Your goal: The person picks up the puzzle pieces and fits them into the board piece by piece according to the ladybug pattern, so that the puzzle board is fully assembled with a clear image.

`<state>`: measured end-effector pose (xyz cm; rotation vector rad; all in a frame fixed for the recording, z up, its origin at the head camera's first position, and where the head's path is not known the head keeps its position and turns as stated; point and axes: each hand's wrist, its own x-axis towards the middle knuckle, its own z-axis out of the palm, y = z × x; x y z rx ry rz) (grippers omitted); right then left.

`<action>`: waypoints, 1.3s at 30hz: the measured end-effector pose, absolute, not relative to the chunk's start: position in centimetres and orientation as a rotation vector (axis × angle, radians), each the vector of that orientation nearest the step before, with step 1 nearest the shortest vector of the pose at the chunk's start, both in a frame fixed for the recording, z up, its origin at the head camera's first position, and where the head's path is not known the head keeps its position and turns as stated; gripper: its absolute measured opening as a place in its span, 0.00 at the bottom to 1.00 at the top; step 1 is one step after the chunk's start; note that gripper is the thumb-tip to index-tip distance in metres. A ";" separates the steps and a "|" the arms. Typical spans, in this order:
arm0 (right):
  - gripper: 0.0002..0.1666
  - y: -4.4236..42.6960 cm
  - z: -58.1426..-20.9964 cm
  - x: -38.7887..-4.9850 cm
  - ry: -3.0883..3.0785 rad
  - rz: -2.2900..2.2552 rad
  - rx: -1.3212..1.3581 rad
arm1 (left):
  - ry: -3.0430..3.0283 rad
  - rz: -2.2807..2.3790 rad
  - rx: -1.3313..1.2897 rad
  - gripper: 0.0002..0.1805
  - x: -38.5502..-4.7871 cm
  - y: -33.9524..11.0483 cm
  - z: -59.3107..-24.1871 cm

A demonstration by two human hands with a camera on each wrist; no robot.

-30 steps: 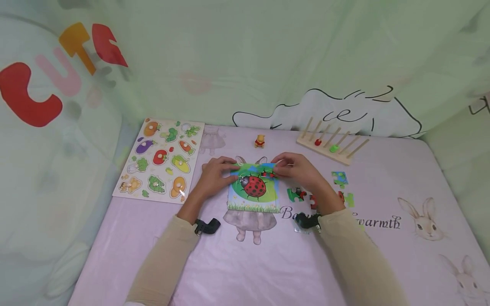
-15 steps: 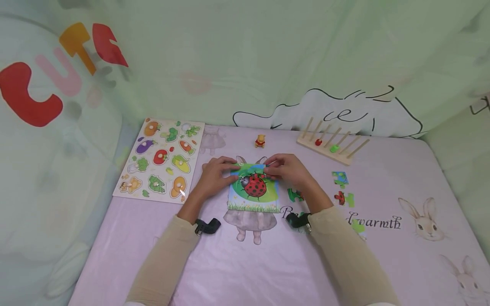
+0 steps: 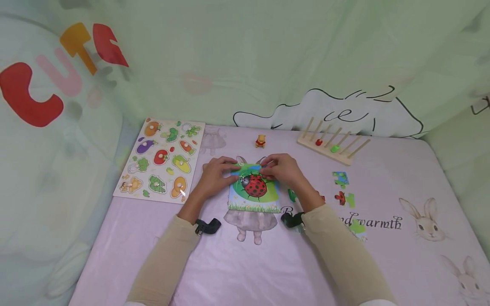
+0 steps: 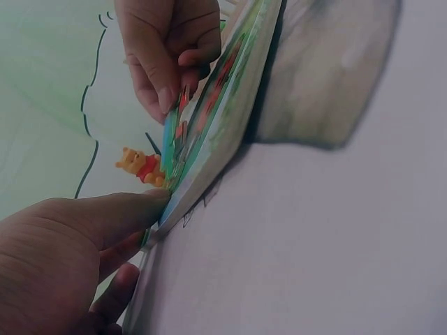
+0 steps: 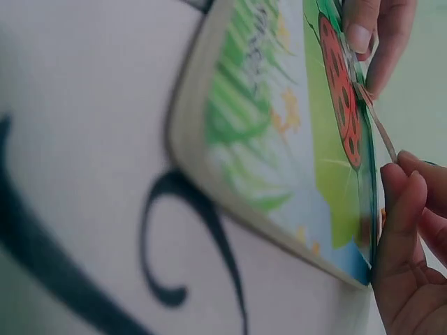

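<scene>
A square ladybug puzzle board (image 3: 254, 199) lies on the table. My left hand (image 3: 216, 176) grips its upper left edge; the left wrist view shows that thumb (image 4: 150, 198) on the board's edge. Over the board's upper part, my right hand (image 3: 283, 170) pinches a thin puzzle piece (image 5: 382, 131) between thumb and fingers. The piece is tilted, its far end low at the board's surface, near the left fingertips. Whether it touches the board I cannot tell. My right fingers cover part of the board's upper right.
Several loose puzzle pieces (image 3: 340, 178) lie on the right, some partly hidden by my right forearm. A vegetable board (image 3: 160, 157) is at the left. Behind stand a small bear figure (image 3: 260, 141) and a wooden peg rack (image 3: 325, 148) with red and green beads.
My right hand has moved left over the board with the piece, from the upper right corner toward the top middle. My left hand has stayed on the board's edge.
</scene>
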<state>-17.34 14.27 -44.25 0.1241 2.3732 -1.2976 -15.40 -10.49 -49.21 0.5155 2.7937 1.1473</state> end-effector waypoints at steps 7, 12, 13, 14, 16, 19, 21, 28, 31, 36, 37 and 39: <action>0.12 13.8 -44.2 -17.3 2.489 -1.192 0.070 | 2.799 1.133 0.511 0.19 -15.3 -10.5 -49.2; 0.11 13.7 -44.6 -17.3 2.594 -1.094 0.042 | 2.796 1.136 0.515 0.19 -15.3 -10.5 -49.2; 0.11 13.7 -44.7 -17.3 2.608 -1.084 0.041 | 2.797 1.135 0.518 0.19 -15.3 -10.5 -49.2; 0.11 13.6 -44.6 -17.3 2.626 -1.068 0.036 | 2.797 1.136 0.518 0.18 -15.3 -10.5 -49.2; 0.12 13.5 -44.5 -17.3 2.642 -1.054 0.033 | 2.800 1.138 0.522 0.18 -15.3 -10.5 -49.2; 0.13 13.4 -44.4 -17.3 2.662 -1.022 0.016 | 2.811 1.131 0.527 0.19 -15.4 -10.5 -49.2; 0.14 13.5 -44.2 -17.3 2.650 -1.028 0.009 | 2.811 1.129 0.529 0.19 -15.4 -10.5 -49.3; 0.21 15.1 -43.8 -17.7 2.652 -0.914 -0.078 | 2.789 1.137 0.516 0.19 -15.6 -10.5 -49.3; 0.22 15.6 -43.9 -18.0 2.624 -0.881 -0.084 | 2.775 1.162 0.481 0.19 -15.8 -10.4 -49.2; 0.22 15.7 -44.2 -18.3 2.585 -0.900 -0.035 | 2.779 1.201 0.326 0.16 -16.1 -9.4 -49.1; 0.23 15.7 -44.3 -18.3 2.581 -0.900 -0.027 | 2.792 1.191 0.285 0.16 -16.2 -9.1 -49.1; 0.23 15.6 -44.4 -18.4 2.579 -0.893 -0.019 | 2.816 1.170 0.195 0.14 -16.3 -8.4 -49.0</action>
